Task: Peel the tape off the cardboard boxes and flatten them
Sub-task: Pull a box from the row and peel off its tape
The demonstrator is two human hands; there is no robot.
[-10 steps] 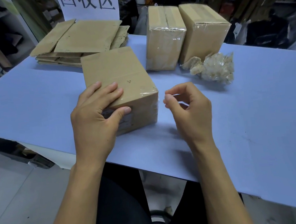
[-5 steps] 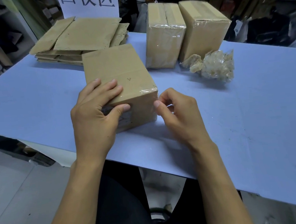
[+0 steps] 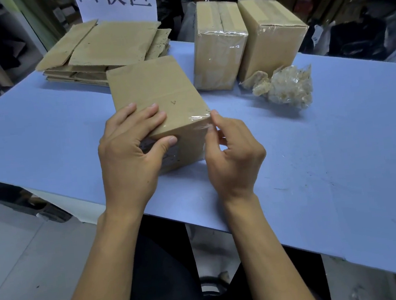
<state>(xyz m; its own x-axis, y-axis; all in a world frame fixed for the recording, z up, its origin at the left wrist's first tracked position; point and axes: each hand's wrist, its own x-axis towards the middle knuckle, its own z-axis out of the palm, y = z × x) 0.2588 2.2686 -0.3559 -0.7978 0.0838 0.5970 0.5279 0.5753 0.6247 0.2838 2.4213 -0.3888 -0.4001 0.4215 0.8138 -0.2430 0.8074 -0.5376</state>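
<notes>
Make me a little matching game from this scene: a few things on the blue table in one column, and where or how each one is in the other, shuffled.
Things:
1. near cardboard box
2. wad of peeled tape
3. stack of flattened cardboard
4. two taped boxes

States:
A. lying flat at the far left of the table
B. standing side by side at the back
C. gripped by the left hand, with the right hand picking at its corner
D. crumpled in front of the right-hand standing box

Pairs: 1-C, 2-D, 3-A, 4-B
</notes>
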